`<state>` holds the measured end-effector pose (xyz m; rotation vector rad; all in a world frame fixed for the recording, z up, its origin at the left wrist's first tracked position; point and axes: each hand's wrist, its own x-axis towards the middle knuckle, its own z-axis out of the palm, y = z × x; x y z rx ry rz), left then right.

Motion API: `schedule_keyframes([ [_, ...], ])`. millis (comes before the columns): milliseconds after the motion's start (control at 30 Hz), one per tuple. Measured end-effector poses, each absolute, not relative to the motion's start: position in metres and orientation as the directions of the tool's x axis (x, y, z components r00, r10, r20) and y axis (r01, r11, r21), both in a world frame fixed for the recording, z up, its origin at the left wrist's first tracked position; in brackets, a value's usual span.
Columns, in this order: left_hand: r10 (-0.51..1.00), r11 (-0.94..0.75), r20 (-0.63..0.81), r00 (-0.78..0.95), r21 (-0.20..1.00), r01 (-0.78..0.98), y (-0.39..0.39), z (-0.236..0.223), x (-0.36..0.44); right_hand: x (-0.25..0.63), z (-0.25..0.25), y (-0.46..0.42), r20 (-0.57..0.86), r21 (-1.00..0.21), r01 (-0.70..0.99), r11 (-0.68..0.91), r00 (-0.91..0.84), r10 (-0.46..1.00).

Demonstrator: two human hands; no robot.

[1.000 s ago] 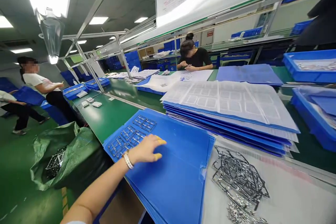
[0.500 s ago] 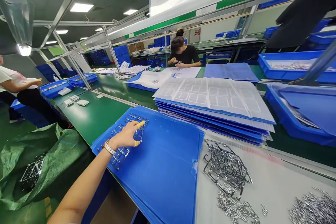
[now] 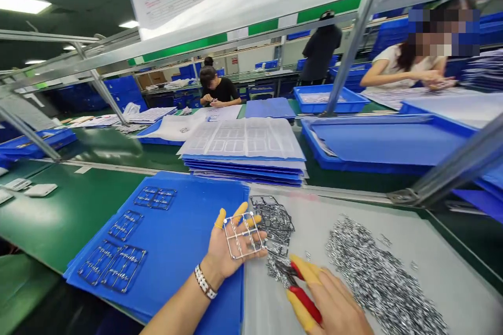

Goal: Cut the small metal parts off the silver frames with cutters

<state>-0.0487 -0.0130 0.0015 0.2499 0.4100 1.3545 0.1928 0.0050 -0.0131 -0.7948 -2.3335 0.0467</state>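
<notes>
My left hand (image 3: 220,256), palm up with yellow finger covers, holds a small shiny chrome sprue frame (image 3: 237,235) across its fingers. In my right hand (image 3: 340,303) are red-handled nippers (image 3: 306,303), their jaws close to the frame's lower right corner; whether they touch it I cannot tell. Behind the frame lies a tangled pile of sprue frames (image 3: 275,214), with small silver pieces (image 3: 275,272) in front, partly hidden by the nippers. Several more sprue frames (image 3: 124,271) lie on a blue sheet (image 3: 188,230) to the left.
A large heap of small silver parts (image 3: 369,267) covers part of the pale sheet (image 3: 416,241) at right. Stacked sheets (image 3: 243,138) and a blue tray (image 3: 377,141) stand behind, near a slanted metal post (image 3: 463,162). Co-workers sit across the bench.
My left hand has moved right from the sprue frames on the blue sheet and now holds one. My right hand has come into view with nippers. The view has turned right.
</notes>
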Motion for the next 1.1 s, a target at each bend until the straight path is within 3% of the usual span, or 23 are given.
schedule_keyframes([
  [100, 0.963, 0.253, -0.202, 0.18, 0.44, -0.862, -0.008, -0.007, -0.029, 0.169, 0.003, 0.009, 0.546, -0.261, 0.567, 0.781, -0.581, 0.604],
  [300, 0.954, 0.222, -0.286, 0.089, 0.476, -0.851, -0.008, -0.012, -0.015, 0.137, 0.015, 0.017, 0.181, -0.301, 0.726, 0.618, -0.593, 0.785],
  [400, 0.964, 0.203, -0.255, 0.071, 0.538, -0.818, -0.009, -0.011, -0.015, 0.13, 0.022, 0.019, 0.098, -0.311, 0.749, 0.585, -0.587, 0.804],
  [600, 0.96, 0.201, -0.278, 0.024, 0.631, -0.749, -0.007, -0.017, -0.015, 0.123, 0.028, 0.018, 0.039, -0.336, 0.757, 0.56, -0.583, 0.812],
  [1100, 0.972, 0.142, -0.232, -0.028, 0.684, -0.715, -0.008, -0.021, -0.014, 0.121, 0.033, 0.014, 0.025, -0.352, 0.752, 0.557, -0.587, 0.809],
])
